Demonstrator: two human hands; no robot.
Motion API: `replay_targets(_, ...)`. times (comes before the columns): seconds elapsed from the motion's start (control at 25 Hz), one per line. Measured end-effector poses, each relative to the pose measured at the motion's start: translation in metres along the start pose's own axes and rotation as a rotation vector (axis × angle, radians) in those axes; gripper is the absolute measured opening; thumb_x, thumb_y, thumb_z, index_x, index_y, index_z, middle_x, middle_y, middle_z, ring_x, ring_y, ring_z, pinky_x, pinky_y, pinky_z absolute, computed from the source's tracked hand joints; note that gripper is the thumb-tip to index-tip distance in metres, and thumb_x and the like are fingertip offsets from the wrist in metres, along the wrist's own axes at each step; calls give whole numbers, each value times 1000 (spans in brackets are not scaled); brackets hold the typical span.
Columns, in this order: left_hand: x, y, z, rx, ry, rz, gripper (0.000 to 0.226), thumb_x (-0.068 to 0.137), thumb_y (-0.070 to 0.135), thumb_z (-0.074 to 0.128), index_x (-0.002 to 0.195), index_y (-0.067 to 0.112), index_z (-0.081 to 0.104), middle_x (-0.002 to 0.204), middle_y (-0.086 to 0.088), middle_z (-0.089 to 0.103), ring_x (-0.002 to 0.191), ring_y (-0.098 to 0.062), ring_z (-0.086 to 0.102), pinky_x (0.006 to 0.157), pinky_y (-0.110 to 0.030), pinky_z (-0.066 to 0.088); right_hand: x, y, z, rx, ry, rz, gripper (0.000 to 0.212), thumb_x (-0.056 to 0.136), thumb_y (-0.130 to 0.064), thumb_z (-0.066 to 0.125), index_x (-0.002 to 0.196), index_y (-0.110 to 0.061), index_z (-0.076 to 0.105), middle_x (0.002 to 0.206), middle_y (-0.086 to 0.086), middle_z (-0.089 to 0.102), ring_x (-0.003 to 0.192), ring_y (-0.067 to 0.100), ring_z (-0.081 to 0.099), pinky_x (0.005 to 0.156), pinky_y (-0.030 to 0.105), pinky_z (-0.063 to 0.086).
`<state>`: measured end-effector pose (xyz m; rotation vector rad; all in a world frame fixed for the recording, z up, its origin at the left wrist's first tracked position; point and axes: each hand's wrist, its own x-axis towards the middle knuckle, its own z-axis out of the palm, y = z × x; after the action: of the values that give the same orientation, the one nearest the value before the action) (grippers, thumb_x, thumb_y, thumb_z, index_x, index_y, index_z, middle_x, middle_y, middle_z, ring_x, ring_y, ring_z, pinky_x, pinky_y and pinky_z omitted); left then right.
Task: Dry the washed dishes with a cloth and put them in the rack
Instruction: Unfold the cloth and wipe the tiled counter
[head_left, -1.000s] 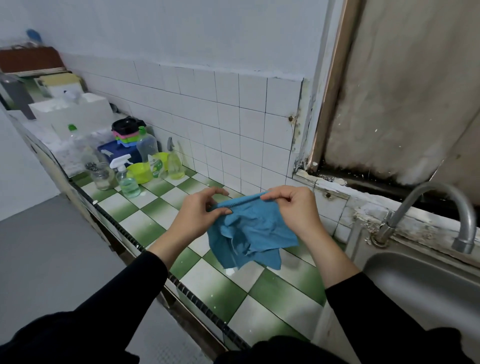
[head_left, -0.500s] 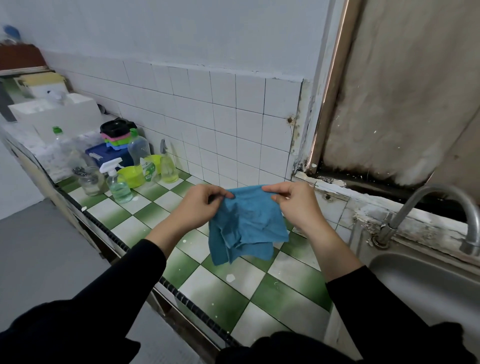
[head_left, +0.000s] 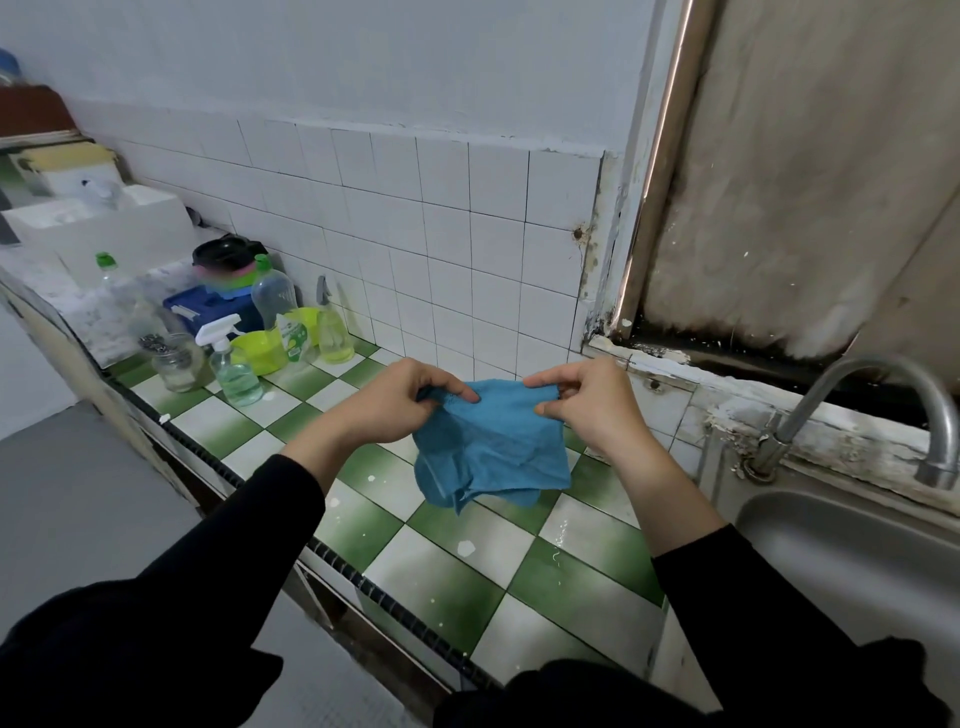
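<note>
Nearest to us we see two black sleeves reaching forward over the green-and-white checked bench. At the end of them, the left hand and the right hand are raised above the bench, near each other. Each pinches the top edge of a blue cloth between thumb and curled fingers, the left at one upper corner and the right at the other. The cloth hangs down between the hands in loose folds, its lower edge clear of the tiles below. To the right of the hands we see a steel sink set into the bench, with a curved metal tap behind it.

Further back on the left, a group of things stands on the bench: a glass jar, a spray bottle, a yellow-green bowl, a clear bottle with a green cap and a blue box. Behind everything we see the white tiled wall.
</note>
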<state>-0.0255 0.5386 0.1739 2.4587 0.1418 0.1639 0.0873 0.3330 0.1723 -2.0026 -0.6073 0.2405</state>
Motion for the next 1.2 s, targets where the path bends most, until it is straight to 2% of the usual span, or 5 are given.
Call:
replay_targets(0.36,-20,-21,8,-278,-1,-116,32,79,2,76,95,24,62,74,-23,61,64,-21,48,57,-29,40,-15,13,18,136,-122,48,32,78,3,71,76,-29,73,82,-4,74,81,11,70,79,30,58)
replay_targets(0.56,-10,-77,33,-151,-123,-241,21,75,5,81,83,21,70,81,-4,71,72,-12,61,69,-25,50,7,49,61,-159,-239,195,14,76,4,70,84,-8,74,60,-4,60,56,9,52,63,27,49)
replay_targets(0.72,2,-134,89,34,-57,-287,15,74,1,75,88,7,74,81,-1,66,79,-16,59,64,-20,41,32,97,118,-390,-314,238,15,79,1,70,89,-9,75,76,-1,64,69,11,58,64,21,45)
replay_targets(0.92,1,-199,133,233,70,-14,26,62,-11,74,77,10,76,82,-10,66,81,-33,63,68,-29,47,33,144,165,-485,-376,216,28,78,2,59,75,-24,70,81,-1,67,82,21,67,71,29,53)
replay_targets(1.2,-55,-225,174,501,-118,217,42,45,15,77,80,39,75,92,12,65,87,-14,63,66,-25,42,3,197,183,-719,-918,-65,37,81,-3,56,112,-15,72,116,8,64,114,25,55,96,29,44)
